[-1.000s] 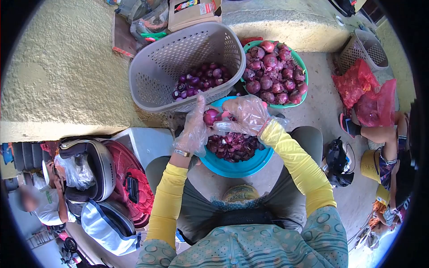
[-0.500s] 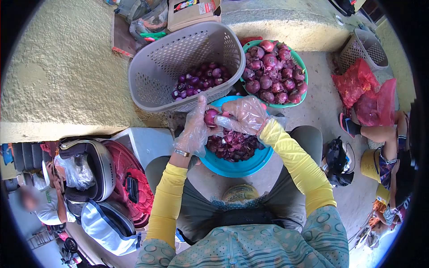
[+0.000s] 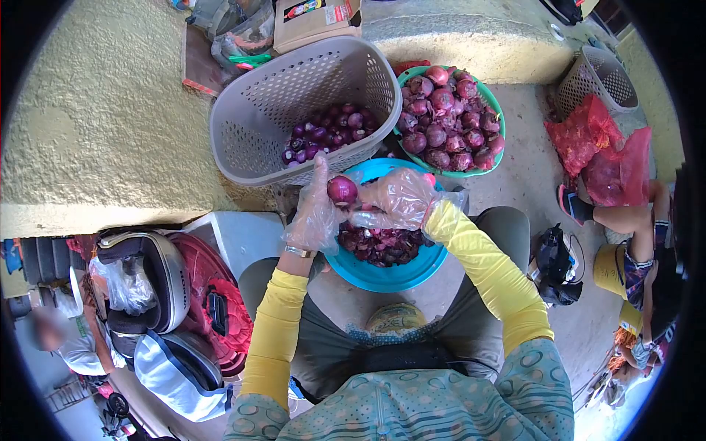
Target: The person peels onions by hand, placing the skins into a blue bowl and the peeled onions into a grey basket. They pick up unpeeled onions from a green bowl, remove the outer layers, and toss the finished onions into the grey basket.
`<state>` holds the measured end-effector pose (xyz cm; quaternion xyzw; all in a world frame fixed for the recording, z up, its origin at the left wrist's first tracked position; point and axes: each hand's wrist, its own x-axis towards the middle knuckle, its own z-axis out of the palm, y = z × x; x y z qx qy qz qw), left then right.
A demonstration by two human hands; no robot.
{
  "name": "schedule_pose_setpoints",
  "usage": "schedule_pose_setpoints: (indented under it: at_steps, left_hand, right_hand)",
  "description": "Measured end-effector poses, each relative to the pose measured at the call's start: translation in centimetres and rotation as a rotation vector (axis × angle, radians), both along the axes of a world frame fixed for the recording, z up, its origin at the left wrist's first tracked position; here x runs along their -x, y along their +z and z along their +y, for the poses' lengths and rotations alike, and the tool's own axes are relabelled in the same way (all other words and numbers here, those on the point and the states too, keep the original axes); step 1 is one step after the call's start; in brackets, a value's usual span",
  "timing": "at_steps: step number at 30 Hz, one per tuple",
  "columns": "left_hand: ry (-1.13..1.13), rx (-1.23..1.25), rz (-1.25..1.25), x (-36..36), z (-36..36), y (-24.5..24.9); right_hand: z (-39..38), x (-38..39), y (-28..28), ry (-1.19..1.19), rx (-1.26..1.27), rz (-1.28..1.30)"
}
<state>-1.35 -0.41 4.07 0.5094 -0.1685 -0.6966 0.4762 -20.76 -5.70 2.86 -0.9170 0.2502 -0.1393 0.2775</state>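
Note:
My left hand, in a clear plastic glove, grips a shiny red onion with the thumb raised beside it. Close to the onion on the right is my right hand, also gloved, its fingers curled. A bit of pink shows at its back edge, but what it holds is hidden. Both hands are over a blue basin with dark onion skins in it. Beyond them, a grey perforated basket contains peeled purple onions. Unpeeled red onions fill a green basin to its right.
A cardboard box stands behind the basket. Red mesh sacks and another grey basket are at the right, near a seated person's leg. A helmet and another person are at the left.
My left hand has turned slightly and shifted left, exposing more of the onion. My right hand has moved a little down and left, its fingers away from the onion's face.

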Motion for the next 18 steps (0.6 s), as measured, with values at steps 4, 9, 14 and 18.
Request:
schedule_pose_setpoints:
  at_steps: [4,9,14,18]
  left_hand:
    - [-0.039,0.311,-0.158,0.1,1.0,0.8]
    - [-0.027,0.216,-0.141,-0.2,0.6,0.1]
    - [0.148,-0.002,0.148,0.2,0.0,0.6]
    - [-0.03,0.103,-0.032,-0.3,0.2,-0.8]
  right_hand:
    - [0.0,0.1,1.0,0.101,0.016,0.014]
    - [-0.5,0.6,0.7,0.133,-0.034,0.029]
    - [-0.2,0.5,1.5,0.035,-0.057,-0.062]
    - [0.0,0.3,1.9,-0.129,-0.047,-0.08]
